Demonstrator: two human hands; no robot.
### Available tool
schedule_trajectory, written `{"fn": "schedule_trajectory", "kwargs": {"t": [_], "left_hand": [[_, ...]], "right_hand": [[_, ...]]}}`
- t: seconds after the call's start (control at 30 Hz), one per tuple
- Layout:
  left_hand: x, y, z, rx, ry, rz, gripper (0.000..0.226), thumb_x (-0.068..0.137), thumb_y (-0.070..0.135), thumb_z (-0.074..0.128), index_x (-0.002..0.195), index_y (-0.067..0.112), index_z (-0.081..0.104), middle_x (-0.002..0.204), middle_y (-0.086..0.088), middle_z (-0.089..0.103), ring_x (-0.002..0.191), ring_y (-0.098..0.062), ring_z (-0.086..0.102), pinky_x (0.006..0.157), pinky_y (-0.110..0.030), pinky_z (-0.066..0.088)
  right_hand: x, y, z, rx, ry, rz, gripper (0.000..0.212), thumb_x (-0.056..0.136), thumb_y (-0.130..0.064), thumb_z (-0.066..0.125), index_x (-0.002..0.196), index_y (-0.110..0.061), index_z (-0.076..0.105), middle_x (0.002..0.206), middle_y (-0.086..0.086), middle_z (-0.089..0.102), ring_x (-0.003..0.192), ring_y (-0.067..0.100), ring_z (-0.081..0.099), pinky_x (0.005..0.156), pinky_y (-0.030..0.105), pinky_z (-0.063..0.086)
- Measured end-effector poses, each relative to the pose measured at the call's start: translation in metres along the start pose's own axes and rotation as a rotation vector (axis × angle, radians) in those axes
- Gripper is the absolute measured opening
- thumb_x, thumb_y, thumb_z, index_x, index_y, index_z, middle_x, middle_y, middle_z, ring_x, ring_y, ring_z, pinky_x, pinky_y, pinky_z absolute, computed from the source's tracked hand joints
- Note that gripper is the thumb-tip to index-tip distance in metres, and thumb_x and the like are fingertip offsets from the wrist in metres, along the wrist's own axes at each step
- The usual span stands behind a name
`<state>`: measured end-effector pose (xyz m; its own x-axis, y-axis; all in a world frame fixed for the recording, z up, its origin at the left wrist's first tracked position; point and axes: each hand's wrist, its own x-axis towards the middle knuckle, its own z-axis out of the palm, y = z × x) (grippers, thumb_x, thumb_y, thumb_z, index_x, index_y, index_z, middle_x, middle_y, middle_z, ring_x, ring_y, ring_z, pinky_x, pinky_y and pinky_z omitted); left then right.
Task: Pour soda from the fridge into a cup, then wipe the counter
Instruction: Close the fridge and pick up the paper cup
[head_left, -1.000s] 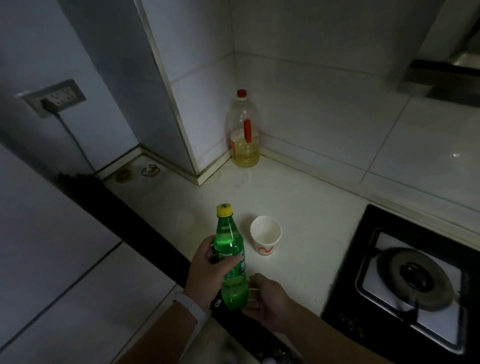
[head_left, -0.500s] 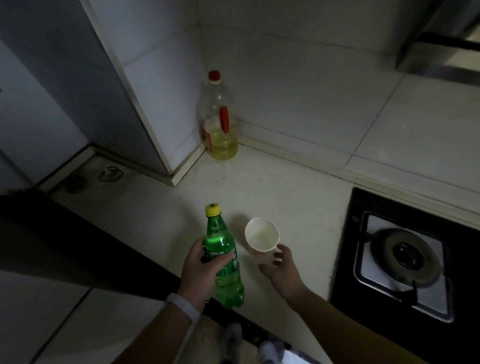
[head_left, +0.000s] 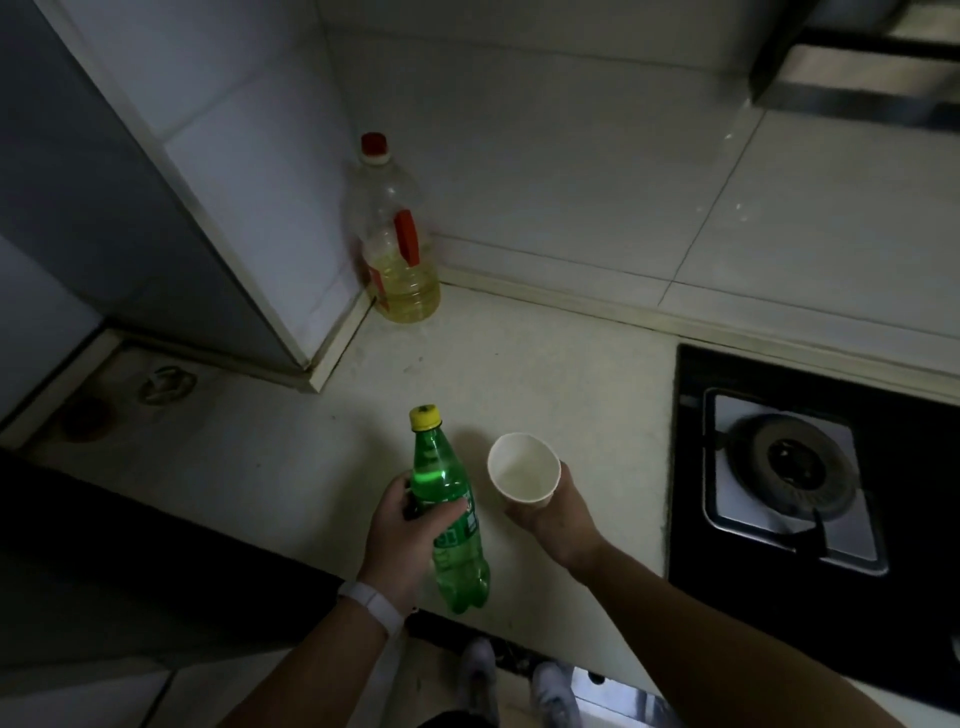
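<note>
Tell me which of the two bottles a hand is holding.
The yellow-capped green bottle, gripped by the left hand; the clear red-capped bottle stands untouched in the corner.

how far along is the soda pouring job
Done: soda bottle is out, gripped by the left hand. In hand: right hand holds the cup, which looks empty. Left: yellow cap is on, so uncapping, pouring, then wiping the counter.

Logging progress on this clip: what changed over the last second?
The right hand left the base of the soda bottle, moved right to the cup and now grips it. The left hand still holds the soda bottle, cap on; the oil bottle stays in the corner.
</note>
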<state>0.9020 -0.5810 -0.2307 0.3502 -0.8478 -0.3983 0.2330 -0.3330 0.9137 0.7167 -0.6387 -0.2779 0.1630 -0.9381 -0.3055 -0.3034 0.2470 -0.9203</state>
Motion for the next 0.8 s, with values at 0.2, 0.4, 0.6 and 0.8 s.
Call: {"fn": "schedule_trajectory", "kwargs": {"t": [0.2, 0.4, 0.6, 0.8], "left_hand": [[0.009, 0.006, 0.021, 0.008, -0.110, -0.015, 0.037, 0.064, 0.012, 0.081, 0.099, 0.012, 0.068, 0.095, -0.011, 0.074, 0.089, -0.028, 0.070, 0.069, -0.036, 0.053], [0.009, 0.009, 0.066, 0.061, -0.298, -0.005, 0.054, 0.057, 0.023, 0.084, 0.106, 0.010, 0.067, 0.101, -0.014, 0.073, 0.094, -0.033, 0.069, 0.074, -0.040, 0.055], [-0.017, 0.009, 0.126, 0.120, -0.530, 0.020, 0.046, 0.059, 0.019, 0.082, 0.103, 0.014, 0.067, 0.096, -0.010, 0.074, 0.090, -0.030, 0.070, 0.076, -0.046, 0.057], [-0.074, 0.010, 0.196, 0.165, -0.742, 0.056, 0.045, 0.063, 0.016, 0.080, 0.105, 0.012, 0.066, 0.095, -0.008, 0.075, 0.087, -0.025, 0.072, 0.070, -0.036, 0.056]], "right_hand": [[-0.026, -0.010, -0.035, 0.014, 0.113, -0.054, 0.048, 0.076, 0.006, 0.077, 0.097, -0.029, 0.052, 0.097, -0.011, 0.061, 0.084, -0.013, 0.060, 0.069, 0.009, 0.049], [-0.064, 0.005, -0.081, 0.121, 0.305, 0.010, 0.067, 0.069, -0.014, 0.087, 0.124, -0.029, 0.052, 0.116, -0.004, 0.064, 0.106, 0.010, 0.063, 0.083, 0.026, 0.056], [-0.112, 0.013, -0.123, 0.165, 0.469, 0.073, 0.059, 0.075, 0.000, 0.078, 0.119, -0.029, 0.051, 0.109, -0.001, 0.067, 0.092, 0.001, 0.066, 0.072, 0.021, 0.054], [-0.171, 0.030, -0.169, 0.244, 0.642, 0.110, 0.066, 0.064, -0.019, 0.079, 0.122, -0.026, 0.049, 0.115, 0.000, 0.064, 0.101, 0.007, 0.064, 0.072, 0.018, 0.053]]}}
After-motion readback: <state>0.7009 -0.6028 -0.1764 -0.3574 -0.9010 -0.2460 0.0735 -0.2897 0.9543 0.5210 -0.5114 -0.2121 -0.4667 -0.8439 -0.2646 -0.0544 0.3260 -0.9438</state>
